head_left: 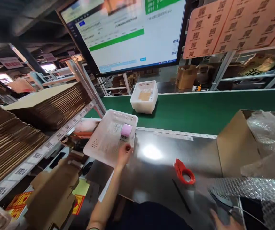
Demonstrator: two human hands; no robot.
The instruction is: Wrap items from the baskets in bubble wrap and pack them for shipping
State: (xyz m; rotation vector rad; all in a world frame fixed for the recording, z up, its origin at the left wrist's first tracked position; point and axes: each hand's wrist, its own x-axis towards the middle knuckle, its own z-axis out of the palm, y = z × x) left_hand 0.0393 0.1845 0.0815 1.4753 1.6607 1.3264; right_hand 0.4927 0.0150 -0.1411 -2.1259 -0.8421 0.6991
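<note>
My left hand (pixel 123 155) grips the near rim of a white perforated plastic basket (pixel 104 140), which is tilted up off the steel table. Inside the basket lies a small pink box (pixel 126 130). My right hand (pixel 223 222) shows only at the bottom edge, resting by a sheet of bubble wrap (pixel 252 188) and a dark flat item under it; its fingers are mostly out of view.
A red tape dispenser (pixel 184 171) and a black pen (pixel 181 195) lie on the steel table (pixel 156 159). A second white basket (pixel 144 96) sits on the green conveyor (pixel 200 108). Flattened cartons (pixel 43 105) fill shelves at left. An open cardboard box (pixel 235 143) stands at right, a monitor (pixel 128 32) above.
</note>
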